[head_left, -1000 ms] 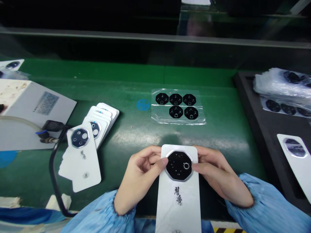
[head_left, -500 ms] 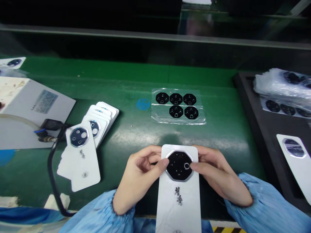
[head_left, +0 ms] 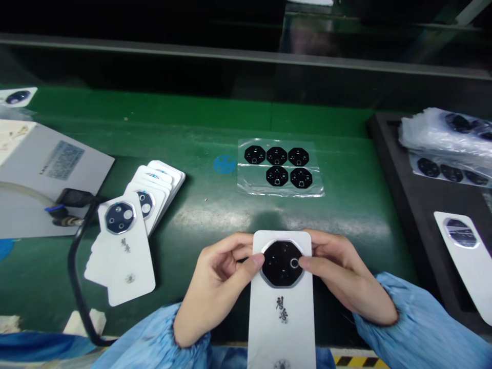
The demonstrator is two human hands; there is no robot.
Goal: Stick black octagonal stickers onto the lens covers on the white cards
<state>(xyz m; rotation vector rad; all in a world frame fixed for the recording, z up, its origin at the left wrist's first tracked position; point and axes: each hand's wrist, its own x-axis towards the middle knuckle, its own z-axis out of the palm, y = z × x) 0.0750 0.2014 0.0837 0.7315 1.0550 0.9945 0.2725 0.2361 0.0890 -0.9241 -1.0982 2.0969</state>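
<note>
I hold a white phone back cover upright in front of me, over the near edge of the green bench. A black octagonal lens piece sits in its camera ring. My left hand grips the cover's left side, thumb pressed on the octagon's left edge. My right hand grips the right side, thumb on the octagon's right edge. Beyond the cover lies a clear film sheet carrying several more black octagonal pieces.
A fanned stack of white back covers lies at the left, beside a black cable and a white box. At the right, a black tray holds another cover and a pile of film sheets.
The view has shifted slightly, so bench items sit a little further left. My hands and the cover have hardly moved; both thumbs stay on the octagonal piece.
</note>
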